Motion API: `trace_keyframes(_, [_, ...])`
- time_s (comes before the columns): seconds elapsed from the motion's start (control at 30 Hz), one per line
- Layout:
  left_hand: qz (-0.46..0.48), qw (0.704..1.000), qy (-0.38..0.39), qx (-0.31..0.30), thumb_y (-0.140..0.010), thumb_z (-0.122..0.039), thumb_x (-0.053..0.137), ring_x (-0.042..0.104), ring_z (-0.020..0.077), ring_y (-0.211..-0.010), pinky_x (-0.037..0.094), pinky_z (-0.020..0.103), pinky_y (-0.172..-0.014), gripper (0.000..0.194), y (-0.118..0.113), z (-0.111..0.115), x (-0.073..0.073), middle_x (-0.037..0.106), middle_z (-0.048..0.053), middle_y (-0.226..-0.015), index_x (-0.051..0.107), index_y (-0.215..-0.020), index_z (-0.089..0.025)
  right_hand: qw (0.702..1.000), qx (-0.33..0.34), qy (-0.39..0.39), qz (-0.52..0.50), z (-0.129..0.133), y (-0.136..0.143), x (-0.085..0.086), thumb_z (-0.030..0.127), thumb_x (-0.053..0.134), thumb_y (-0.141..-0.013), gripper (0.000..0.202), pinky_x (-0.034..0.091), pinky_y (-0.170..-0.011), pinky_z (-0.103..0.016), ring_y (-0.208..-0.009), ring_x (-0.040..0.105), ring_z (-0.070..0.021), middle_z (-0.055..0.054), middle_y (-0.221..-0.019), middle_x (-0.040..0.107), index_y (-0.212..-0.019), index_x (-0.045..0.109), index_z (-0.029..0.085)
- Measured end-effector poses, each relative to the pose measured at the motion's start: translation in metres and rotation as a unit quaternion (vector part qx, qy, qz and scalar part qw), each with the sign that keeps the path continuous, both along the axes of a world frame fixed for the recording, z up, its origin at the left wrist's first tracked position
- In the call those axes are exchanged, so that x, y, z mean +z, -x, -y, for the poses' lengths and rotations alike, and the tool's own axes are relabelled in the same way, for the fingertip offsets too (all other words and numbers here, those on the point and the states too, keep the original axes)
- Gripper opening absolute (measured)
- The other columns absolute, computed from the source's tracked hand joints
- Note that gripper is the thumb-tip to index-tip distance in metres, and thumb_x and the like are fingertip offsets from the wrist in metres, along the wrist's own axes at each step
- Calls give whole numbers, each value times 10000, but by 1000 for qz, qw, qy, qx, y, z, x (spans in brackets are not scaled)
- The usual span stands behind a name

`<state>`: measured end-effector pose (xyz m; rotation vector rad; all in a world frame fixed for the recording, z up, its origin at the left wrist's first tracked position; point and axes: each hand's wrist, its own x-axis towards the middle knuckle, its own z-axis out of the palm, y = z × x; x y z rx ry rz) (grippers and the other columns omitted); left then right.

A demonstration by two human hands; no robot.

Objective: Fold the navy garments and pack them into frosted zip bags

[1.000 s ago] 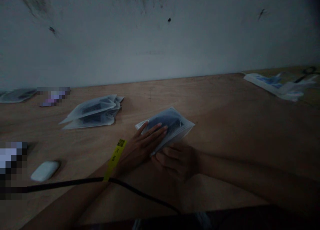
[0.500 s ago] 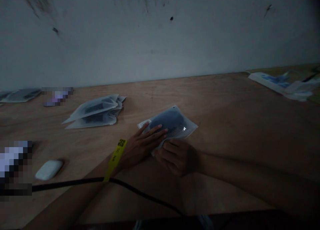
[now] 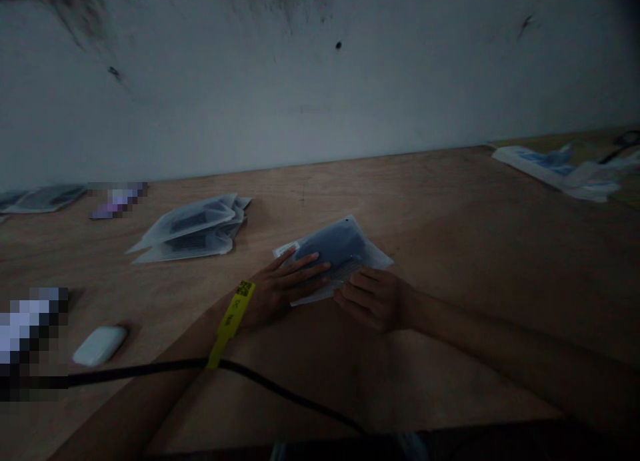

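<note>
A frosted plastic bag [image 3: 340,237] with a dark flat item inside lies on the wooden table, a small white label at its left corner. My left hand [image 3: 285,284] rests flat on the bag's left part, fingers spread. My right hand [image 3: 373,297] is closed, its fingertips pinching the bag's near edge toward the right corner. The thumb and the exact grip are partly hidden behind the curled fingers. Around my left wrist is a yellow tag band [image 3: 233,321] with a printed code.
Several similar filled bags [image 3: 195,227] lie stacked to the left, and more bags [image 3: 47,197] sit at the far left. A white rounded case [image 3: 100,345] is near the left front. A black cable [image 3: 280,389] crosses the foreground. White plastic packaging [image 3: 555,171] lies at the back right, by the wall.
My right hand has slid to the right along the bag's near edge, uncovering more of that edge. My left hand has stayed on the bag. The view has tilted slightly upward.
</note>
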<state>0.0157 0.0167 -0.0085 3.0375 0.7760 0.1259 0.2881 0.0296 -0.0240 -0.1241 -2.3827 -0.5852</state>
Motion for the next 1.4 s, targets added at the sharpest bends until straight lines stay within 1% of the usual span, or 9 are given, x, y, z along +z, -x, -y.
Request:
trace_keyframes(0.23, [-25,1000,8,-9,-1021,-254,460,83,213,-1540,31,484,-1266,560,5,-5,3,229,3,-1634,279,-1552,-254,999,-22,-26,28,-16,-43,9,104,449,-984,261,446,-600,-281,-687,554,-139,-37,-756,658,-835,661,135])
trace_keyframes(0.43, [-10,999,42,-3,-1009,-211,431,99,213,-1538,51,497,-1266,531,6,-3,9,243,-18,-1629,341,-1527,-280,996,-75,-46,29,-23,-76,10,60,574,-917,124,472,-599,-272,-659,551,-132,-5,-709,644,-885,637,163])
trace_keyframes(0.67, [-2,999,28,17,-1000,-210,458,20,269,-1540,46,586,-1242,532,7,-4,2,236,-29,-1628,372,-1511,-332,996,-79,-29,26,-31,-82,5,121,626,-886,155,426,-564,-295,-605,493,-131,10,-675,615,-764,625,217])
trace_keyframes(0.77, [3,999,24,21,-991,-196,478,19,289,-1538,46,623,-1228,544,7,-4,0,234,-31,-1629,383,-1501,-358,995,-92,-1,36,-26,-76,6,233,641,-867,64,458,-622,-331,-704,564,-170,-40,-807,676,-820,660,194])
trace_keyframes(0.87, [5,1000,26,13,-986,-211,504,15,281,-1539,55,589,-1242,570,2,0,1,220,-28,-1635,353,-1519,-348,995,-86,33,29,-15,-63,7,325,635,-866,284,515,-847,-395,-1028,619,-260,-123,-1091,700,-1072,674,133])
trace_keyframes(0.97, [-5,1000,18,-15,-997,-279,516,1,278,-1541,54,576,-1246,564,-4,5,0,215,-39,-1637,333,-1525,-361,988,-81,113,65,-4,-46,5,491,587,-892,671,427,-1079,-478,-1376,423,-327,-204,-1428,527,-1384,495,45])
trace_keyframes(1.03, [-4,999,16,-29,-1000,-319,512,9,285,-1541,60,579,-1243,565,-8,8,-1,183,-24,-1647,321,-1530,-361,977,-91,162,100,-1,-39,3,534,584,-878,812,374,-1139,-492,-1452,321,-320,-209,-1527,412,-1484,362,40])
trace_keyframes(1.2, [37,999,10,12,-995,-312,472,88,311,-1535,110,577,-1229,631,-7,6,-8,48,71,-1668,220,-1573,-291,951,-154,229,136,-10,-47,-3,226,646,-771,820,374,-1148,-505,-1452,343,-303,-189,-1572,348,-1520,329,118])
trace_keyframes(1.4, [14,993,57,102,-1007,-496,452,86,343,-1529,150,597,-1213,718,0,0,-9,89,134,-1657,129,-1591,-230,949,-252,174,81,-38,-81,-8,111,534,-783,596,407,-1119,-534,-1341,502,-309,-173,-1406,568,-1379,522,111])
